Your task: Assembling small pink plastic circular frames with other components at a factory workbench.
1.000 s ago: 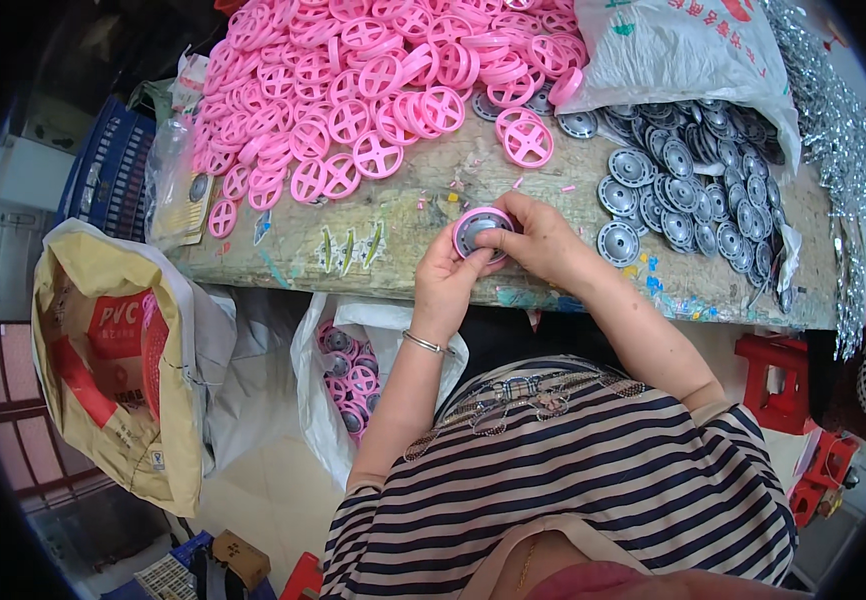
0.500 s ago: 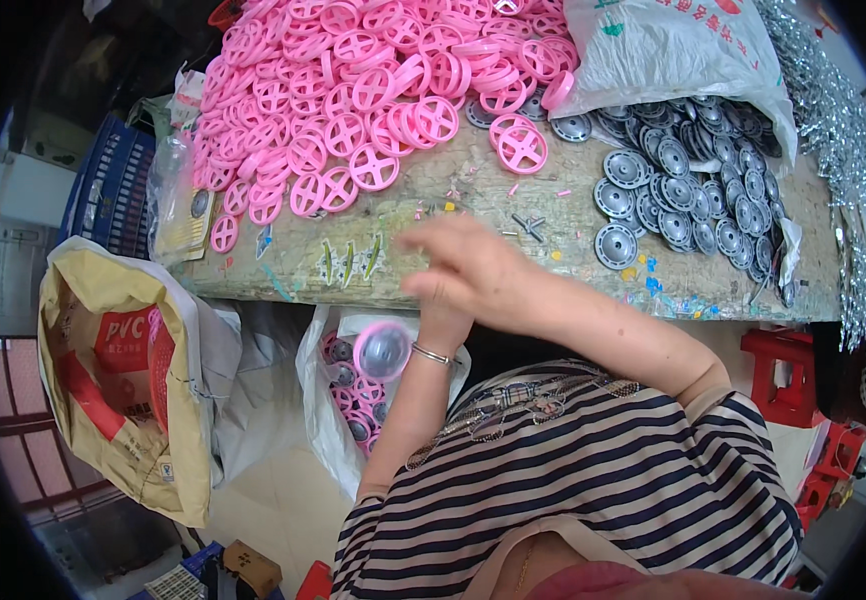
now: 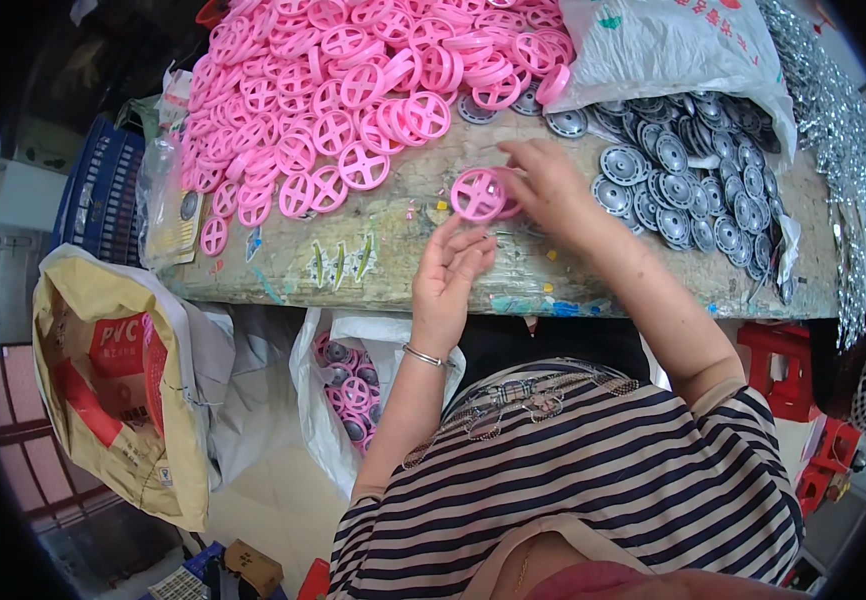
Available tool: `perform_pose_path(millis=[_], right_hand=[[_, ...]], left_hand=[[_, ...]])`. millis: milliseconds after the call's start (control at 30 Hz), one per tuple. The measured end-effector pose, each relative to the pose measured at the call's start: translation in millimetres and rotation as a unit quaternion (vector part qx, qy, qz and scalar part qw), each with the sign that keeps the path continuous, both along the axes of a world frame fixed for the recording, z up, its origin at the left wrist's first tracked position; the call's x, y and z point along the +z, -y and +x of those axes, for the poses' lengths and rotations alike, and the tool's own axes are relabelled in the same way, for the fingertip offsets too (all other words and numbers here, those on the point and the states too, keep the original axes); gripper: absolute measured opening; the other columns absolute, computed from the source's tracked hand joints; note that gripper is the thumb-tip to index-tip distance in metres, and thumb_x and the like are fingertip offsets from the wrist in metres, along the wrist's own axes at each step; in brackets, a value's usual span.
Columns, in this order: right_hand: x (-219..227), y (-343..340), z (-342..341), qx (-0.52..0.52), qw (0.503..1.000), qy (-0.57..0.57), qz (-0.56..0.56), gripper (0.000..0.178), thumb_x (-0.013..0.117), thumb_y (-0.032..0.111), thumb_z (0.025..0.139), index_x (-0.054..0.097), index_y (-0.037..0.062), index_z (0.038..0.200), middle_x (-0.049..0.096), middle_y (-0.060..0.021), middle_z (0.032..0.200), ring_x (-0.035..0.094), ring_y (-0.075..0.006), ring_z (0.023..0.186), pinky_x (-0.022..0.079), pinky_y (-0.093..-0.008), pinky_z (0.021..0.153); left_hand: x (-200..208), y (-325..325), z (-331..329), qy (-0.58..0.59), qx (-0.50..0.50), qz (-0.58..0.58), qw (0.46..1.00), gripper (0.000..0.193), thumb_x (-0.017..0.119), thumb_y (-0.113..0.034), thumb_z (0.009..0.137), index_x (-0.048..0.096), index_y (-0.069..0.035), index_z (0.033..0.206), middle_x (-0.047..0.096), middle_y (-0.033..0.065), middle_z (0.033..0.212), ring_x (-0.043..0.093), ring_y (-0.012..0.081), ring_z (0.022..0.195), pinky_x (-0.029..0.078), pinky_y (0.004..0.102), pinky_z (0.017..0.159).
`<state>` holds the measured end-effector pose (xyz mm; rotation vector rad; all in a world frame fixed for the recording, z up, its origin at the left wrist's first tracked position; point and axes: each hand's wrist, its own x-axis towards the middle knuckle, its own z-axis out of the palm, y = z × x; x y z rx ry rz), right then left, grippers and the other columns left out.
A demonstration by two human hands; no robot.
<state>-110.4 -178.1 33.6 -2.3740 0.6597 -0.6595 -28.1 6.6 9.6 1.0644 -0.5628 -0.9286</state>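
Two overlapping pink wheel rings with cross spokes (image 3: 478, 194) are over the near middle of the table. My right hand (image 3: 559, 192) grips the rear one at its right side, thumb and fingers around its rim; the fingers are slightly blurred. Just below the front ring is my left hand (image 3: 445, 283), palm up, fingers loosely bent and apart, fingertips close to the ring's lower edge. Whether they touch it I cannot tell. Grey ribbed discs (image 3: 673, 190) lie heaped to the right of my right hand. A large pile of pink rings (image 3: 333, 90) covers the far left.
Below the table edge hangs a white bag (image 3: 315, 425) with pink rings fitted with grey discs. A tan sack (image 3: 83, 275) stands at left. A white plastic bag (image 3: 673, 50) covers some grey discs. Silver tinsel (image 3: 833, 150) hangs at right, above red stools (image 3: 778, 370).
A pink ring with a grey disc has dropped from below my left hand toward the white bag. My left hand rose to the table; my right hand brought two pink rings nearer.
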Motion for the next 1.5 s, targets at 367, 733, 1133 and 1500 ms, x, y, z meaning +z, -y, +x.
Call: perform_pose_path(millis=[367, 733, 1133, 1500], right_hand=[[-7, -20, -2, -0.024, 0.998, -0.037, -0.054, 0.049, 0.074, 0.035, 0.072, 0.060, 0.0029, 0.107, 0.059, -0.0159, 0.105, 0.051, -0.0340, 0.100, 0.041, -0.0417, 0.087], [35, -53, -20, 0.099, 0.965, -0.007, 0.241, 0.023, 0.063, 0.018, 0.086, 0.060, 0.0007, 0.101, 0.059, -0.0082, 0.081, 0.056, -0.0138, 0.074, 0.046, -0.0290, 0.066], [-16, 93, -27, -0.159, 0.973, -0.087, -0.142, 0.049, 0.072, 0.031, 0.074, 0.057, 0.0003, 0.108, 0.053, -0.0211, 0.116, 0.052, -0.0404, 0.104, 0.045, -0.0455, 0.088], [27, 42, -33, -0.067, 0.942, 0.030, 0.329, 0.033, 0.062, 0.024, 0.088, 0.053, 0.0026, 0.111, 0.059, -0.0016, 0.082, 0.051, -0.0067, 0.064, 0.042, -0.0227, 0.054]], left_hand=[[2, 3, -1, 0.010, 0.018, 0.003, 1.000, 0.045, 0.048, -0.003, 0.094, 0.031, 0.002, 0.136, 0.052, 0.0174, 0.118, 0.055, 0.0227, 0.111, 0.046, 0.0328, 0.096], [3, -2, 0, -0.012, 0.022, -0.018, 1.000, 0.040, 0.049, -0.005, 0.095, 0.038, 0.001, 0.132, 0.053, 0.0147, 0.120, 0.057, 0.0224, 0.108, 0.050, 0.0349, 0.092], [1, 0, 2, -0.016, 0.001, 0.029, 0.999, 0.029, 0.050, -0.009, 0.095, 0.047, 0.002, 0.122, 0.060, 0.0120, 0.109, 0.063, 0.0192, 0.096, 0.057, 0.0348, 0.079], [1, 0, 4, -0.044, 0.000, 0.025, 0.999, 0.029, 0.048, -0.006, 0.095, 0.045, 0.003, 0.123, 0.058, 0.0111, 0.113, 0.061, 0.0186, 0.098, 0.055, 0.0336, 0.083]])
